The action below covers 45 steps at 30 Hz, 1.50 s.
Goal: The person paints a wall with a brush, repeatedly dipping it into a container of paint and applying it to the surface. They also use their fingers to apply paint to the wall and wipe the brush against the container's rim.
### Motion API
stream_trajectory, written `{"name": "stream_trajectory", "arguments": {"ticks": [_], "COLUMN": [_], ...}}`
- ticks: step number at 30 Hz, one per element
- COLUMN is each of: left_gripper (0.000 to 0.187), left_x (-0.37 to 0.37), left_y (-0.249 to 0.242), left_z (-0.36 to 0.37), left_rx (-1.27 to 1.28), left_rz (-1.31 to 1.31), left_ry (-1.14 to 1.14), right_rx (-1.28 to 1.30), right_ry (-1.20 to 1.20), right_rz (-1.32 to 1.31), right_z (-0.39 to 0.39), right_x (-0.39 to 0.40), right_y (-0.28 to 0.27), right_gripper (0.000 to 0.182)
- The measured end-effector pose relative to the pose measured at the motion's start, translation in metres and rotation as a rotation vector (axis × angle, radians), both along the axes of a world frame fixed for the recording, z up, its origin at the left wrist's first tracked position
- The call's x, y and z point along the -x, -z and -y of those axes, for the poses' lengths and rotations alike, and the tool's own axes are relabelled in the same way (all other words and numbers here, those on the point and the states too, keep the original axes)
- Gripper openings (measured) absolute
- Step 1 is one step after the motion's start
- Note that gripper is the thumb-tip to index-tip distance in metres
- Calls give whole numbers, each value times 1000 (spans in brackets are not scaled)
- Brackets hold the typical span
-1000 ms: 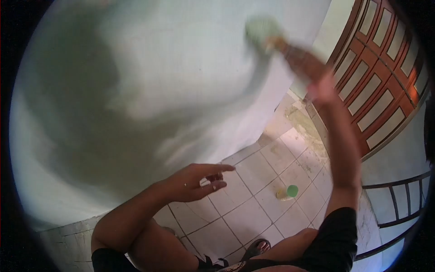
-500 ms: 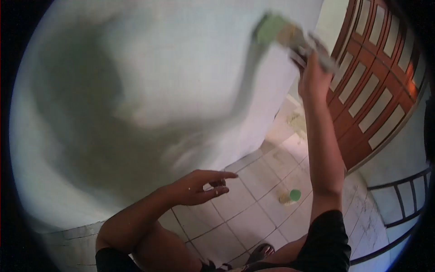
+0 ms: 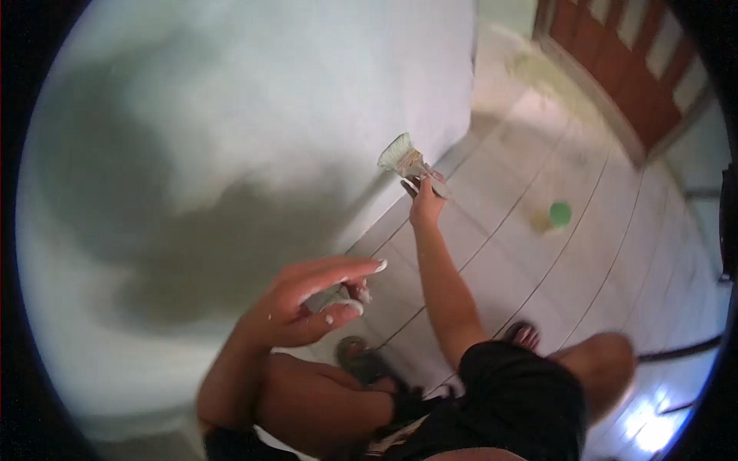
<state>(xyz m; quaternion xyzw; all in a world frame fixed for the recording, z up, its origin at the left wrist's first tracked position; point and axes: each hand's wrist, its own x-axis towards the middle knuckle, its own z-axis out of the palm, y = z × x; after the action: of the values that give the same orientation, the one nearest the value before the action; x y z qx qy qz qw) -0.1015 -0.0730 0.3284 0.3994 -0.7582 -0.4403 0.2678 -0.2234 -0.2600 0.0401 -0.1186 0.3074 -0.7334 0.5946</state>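
Head view: the right hand [image 3: 428,201] grips a brush [image 3: 406,159] by its handle, with the fingers wrapped about it. Its wide, pale green bristles point up and to the left, at the lower part of the white wall [image 3: 307,92], near the line where wall and floor [image 3: 500,265] meet. Whether the bristles touch the wall cannot be told. The handle slants down to the right and pokes out past the hand.

Nearer and to the left, the left hand [image 3: 319,300] is released, its fingers bent and the thumb held apart below them, with nothing clearly in its grasp. White smears cover the fingertips, and a few specks dot the skin. A pale patch shows between the fingers; what it is cannot be told.

A large dark shadow [image 3: 207,238] lies across the left of the wall. On the floor, to the right of the brush, is a round green thing [image 3: 560,214], with a blurred yellowish patch [image 3: 540,218] just beside it on its left. Farther off, at the right, stands a brown door [image 3: 615,69] with pale panels. A sandalled foot [image 3: 523,336] rests on the tiles, near side.
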Motion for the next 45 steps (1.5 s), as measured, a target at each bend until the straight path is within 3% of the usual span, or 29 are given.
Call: {"name": "stream_trajectory", "arguments": {"ticks": [2,4,6,8,9,11,18,20,21,23,33,35,36,38,41,45], "left_gripper": [45,47,46,46,45,43,41,41,41,41,42,42,43,43,43,43], "left_x": [4,3,-3,-11,-12,-10,-9,-11,-11,-10,-20,-21,-20,-19,-20,-19], "left_y": [-12,-8,5,16,20,21,23,25,27,26,25,25,25,25,26,21], "left_z": [4,-3,-13,-13,-13,-11,3,4,4,4,0,-1,-1,1,1,1], "left_rx": [-64,-67,-85,-93,-87,-87,-122,-122,-117,-125,-142,-144,-145,-148,-131,-126], "left_rz": [29,-46,-37,-36,-38,-37,-30,-29,-36,-26,6,-2,-11,-23,26,90], "left_ry": [90,64,51,13,-54,-185,-204,-213,-221,-219,-191,-181,-170,-173,-163,-121], "right_rx": [-129,-244,-309,-219,-227,-28,-182,-269,-271,-344,-339,-206,-203,-257,-364,-274], "right_ry": [97,45,-39,90,88,30,5,17,16,82,88,145,142,294,134,67], "right_rz": [51,-460,-352,78,88,299,190,-218,-220,-683,-870,-391,-394,-693,-729,-710], "right_z": [0,4,-6,-10,-13,-15,4,7,8,10,23,14,13,13,11,26], "right_x": [2,13,21,12,10,6,2,13,20,28,4,8,8,9,1,-11], "right_y": [63,104,109,92,74,35,99,122,130,140,90,74,84,115,102,55], "right_gripper": [27,27,27,27,27,28,27,20,20,15,14,13,13,11,11,8]}}
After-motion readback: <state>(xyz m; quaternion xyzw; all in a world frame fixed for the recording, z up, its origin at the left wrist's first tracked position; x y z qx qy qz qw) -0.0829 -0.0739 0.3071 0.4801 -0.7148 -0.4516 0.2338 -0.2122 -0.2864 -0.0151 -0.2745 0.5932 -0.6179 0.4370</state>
